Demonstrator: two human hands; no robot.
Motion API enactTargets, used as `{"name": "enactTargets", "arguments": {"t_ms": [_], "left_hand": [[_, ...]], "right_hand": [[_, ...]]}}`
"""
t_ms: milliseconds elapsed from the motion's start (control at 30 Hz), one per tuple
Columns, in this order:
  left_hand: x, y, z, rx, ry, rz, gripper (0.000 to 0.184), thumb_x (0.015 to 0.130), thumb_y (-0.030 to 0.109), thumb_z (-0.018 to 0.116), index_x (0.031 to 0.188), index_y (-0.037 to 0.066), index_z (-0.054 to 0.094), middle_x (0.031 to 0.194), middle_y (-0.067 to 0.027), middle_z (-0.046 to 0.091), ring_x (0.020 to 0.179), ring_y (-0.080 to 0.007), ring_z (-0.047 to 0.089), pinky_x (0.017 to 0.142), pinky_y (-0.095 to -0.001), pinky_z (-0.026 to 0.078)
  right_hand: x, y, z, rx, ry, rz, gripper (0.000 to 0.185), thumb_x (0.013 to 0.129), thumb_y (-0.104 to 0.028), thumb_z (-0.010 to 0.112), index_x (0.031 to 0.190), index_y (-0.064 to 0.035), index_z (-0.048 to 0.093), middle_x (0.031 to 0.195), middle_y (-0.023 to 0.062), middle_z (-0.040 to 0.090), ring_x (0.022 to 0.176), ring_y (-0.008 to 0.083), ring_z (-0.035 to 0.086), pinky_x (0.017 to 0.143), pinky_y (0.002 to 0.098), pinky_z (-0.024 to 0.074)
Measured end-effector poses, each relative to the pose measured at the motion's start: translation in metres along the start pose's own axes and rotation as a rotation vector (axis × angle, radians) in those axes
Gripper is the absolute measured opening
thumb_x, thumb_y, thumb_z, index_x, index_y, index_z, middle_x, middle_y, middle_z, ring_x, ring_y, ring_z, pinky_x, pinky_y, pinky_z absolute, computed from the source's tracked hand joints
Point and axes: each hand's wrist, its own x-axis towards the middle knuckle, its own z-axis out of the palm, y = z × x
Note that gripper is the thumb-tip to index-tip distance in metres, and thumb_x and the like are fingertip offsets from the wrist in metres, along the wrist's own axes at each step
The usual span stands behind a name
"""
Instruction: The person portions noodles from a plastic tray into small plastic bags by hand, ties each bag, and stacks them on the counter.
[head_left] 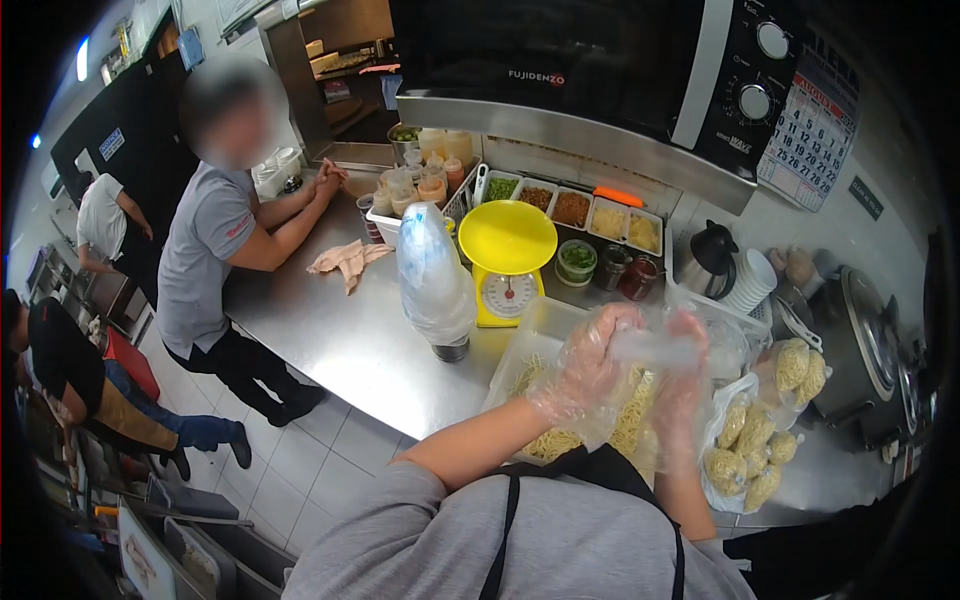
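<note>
Both my hands wear clear plastic gloves and are raised over a clear tub (515,375) of noodles (630,420). My left hand (590,360) has its fingers curled around a clear, blurry plastic item (655,348). On the item's other side is my right hand (685,370), blurred, with its fingers hard to make out. Behind the tub stands a yellow scale (508,290) with a round yellow pan (507,237). A roll of plastic bags (432,275) stands upright to the left of the scale. Bagged noodle portions (745,450) lie right of the tub.
Topping containers (572,208) and jars (612,268) line the back. A microwave (560,70) overhangs the counter. A person (215,220) leans on the counter at the left, near a cloth (350,262). A kettle (708,260) and a large cooker (855,340) stand at the right.
</note>
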Motion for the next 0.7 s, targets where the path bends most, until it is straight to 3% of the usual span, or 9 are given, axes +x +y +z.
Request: {"name": "enactTargets", "arguments": {"t_ms": [33,67,100,133,200,333,467,600,700], "left_hand": [[-0.005,0.003,-0.001,-0.059,-0.018,0.025,0.023,0.077,0.004,0.05,0.1,0.002,0.047,0.093,-0.0119,0.053,0.085,-0.023,0.054,0.078,-0.031,0.042],[-0.009,0.016,-0.001,-0.045,-0.02,0.012,0.025,0.076,0.009,0.055,0.1,0.004,0.048,0.094,-0.012,0.053,0.088,-0.0267,0.053,0.081,-0.0336,0.04],[-0.012,0.02,-0.001,-0.049,-0.021,0.003,0.025,0.076,0.009,0.055,0.1,0.004,0.048,0.094,-0.012,0.053,0.088,-0.0267,0.053,0.081,-0.0336,0.04],[-0.015,0.023,-0.001,0.02,-0.064,0.133,0.029,0.074,0.009,0.058,0.1,0.005,0.048,0.094,-0.0117,0.053,0.088,-0.0285,0.052,0.081,-0.0355,0.039],[-0.022,0.024,-0.001,0.08,-0.124,0.253,0.033,0.071,0.01,0.061,0.101,0.006,0.048,0.094,-0.0114,0.052,0.089,-0.0303,0.051,0.082,-0.0374,0.039],[-0.013,0.029,0.003,0.102,-0.078,0.38,0.045,0.063,0.008,0.067,0.104,0.007,0.046,0.093,-0.011,0.051,0.089,-0.0322,0.049,0.079,-0.0393,0.038],[-0.001,0.028,0.012,0.123,-0.009,0.498,0.05,0.06,0.007,0.068,0.105,0.008,0.046,0.095,-0.0113,0.05,0.088,-0.0318,0.049,0.077,-0.0371,0.038],[0.013,-0.002,0.024,0.157,-0.061,0.416,0.04,0.066,0.006,0.064,0.103,0.008,0.047,0.096,-0.0114,0.05,0.088,-0.0318,0.049,0.077,-0.0358,0.039],[0.029,-0.016,0.025,-0.251,-0.02,0.064,0.033,0.07,0.004,0.053,0.102,0.004,0.047,0.09,-0.0176,0.051,0.081,-0.0349,0.05,0.074,-0.0392,0.039]], "right_hand": [[-0.01,-0.005,0.005,0.31,0.03,0.316,0.049,0.084,-0.036,0.052,0.117,-0.0024,0.04,0.112,0.0126,0.046,0.113,0.0234,0.038,0.095,0.0374,0.0301],[-0.017,-0.009,0.009,0.618,0.065,0.637,0.056,0.085,-0.039,0.05,0.124,-0.0026,0.034,0.114,0.0125,0.046,0.11,0.0221,0.041,0.093,0.0366,0.0332],[-0.02,-0.012,0.012,0.614,0.068,0.646,0.056,0.085,-0.039,0.05,0.124,-0.0026,0.034,0.114,0.0125,0.046,0.11,0.0221,0.041,0.093,0.0366,0.0332],[-0.022,-0.016,0.014,0.348,-0.08,0.628,0.059,0.085,-0.04,0.05,0.127,-0.0035,0.029,0.116,0.012,0.044,0.108,0.0201,0.043,0.091,0.0339,0.0352],[-0.032,-0.018,0.02,0.363,-0.097,0.641,0.054,0.087,-0.029,0.051,0.129,-0.0048,0.027,0.114,0.0095,0.045,0.1,0.0145,0.048,0.087,0.0253,0.0385],[-0.026,-0.019,0.007,0.453,-0.129,0.775,0.051,0.085,-0.017,0.052,0.129,-0.0039,0.028,0.113,0.0084,0.046,0.1,0.0146,0.048,0.086,0.0257,0.0391],[-0.032,0.001,0.004,0.396,-0.19,0.794,0.056,0.085,-0.024,0.052,0.13,-0.0032,0.026,0.117,0.0088,0.043,0.106,0.0157,0.043,0.09,0.0282,0.0351],[-0.039,0.026,-0.002,0.093,-0.243,0.631,0.062,0.085,-0.031,0.052,0.132,-0.0026,0.023,0.122,0.0092,0.04,0.112,0.0169,0.038,0.095,0.0308,0.0311],[-0.017,0.035,-0.01,-0.062,-0.19,0.394,0.066,0.085,-0.036,0.053,0.133,-0.0021,0.022,0.125,0.0095,0.038,0.117,0.0178,0.035,0.099,0.0327,0.0282]]}}
